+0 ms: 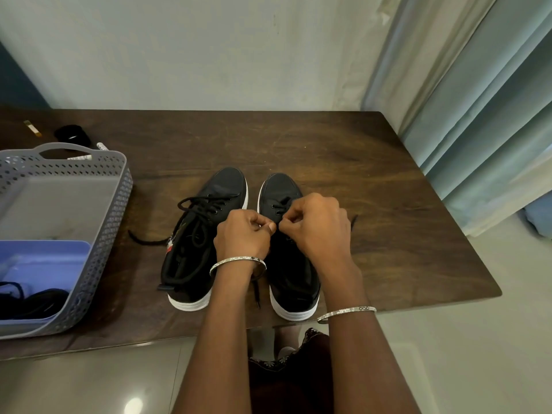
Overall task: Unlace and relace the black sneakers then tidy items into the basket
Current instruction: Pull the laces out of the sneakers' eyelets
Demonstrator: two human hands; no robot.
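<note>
Two black sneakers with white soles stand side by side on the dark wooden table (373,174), toes pointing away. The left sneaker (203,234) is laced loosely, one lace end trailing left onto the table. Over the middle of the right sneaker (283,192), my left hand (243,234) and my right hand (316,225) meet with curled fingers, each pinching the black lace (255,291) at the eyelets. A lace end hangs down between the shoes below my left wrist; another shows right of my right hand.
A grey perforated basket (98,234) stands at the left, holding a blue tray (44,258) and dark cords. Behind it lie a black round item (72,134), a marker pen (101,146) and a small yellow-tipped piece (32,128). Curtains hang at the right.
</note>
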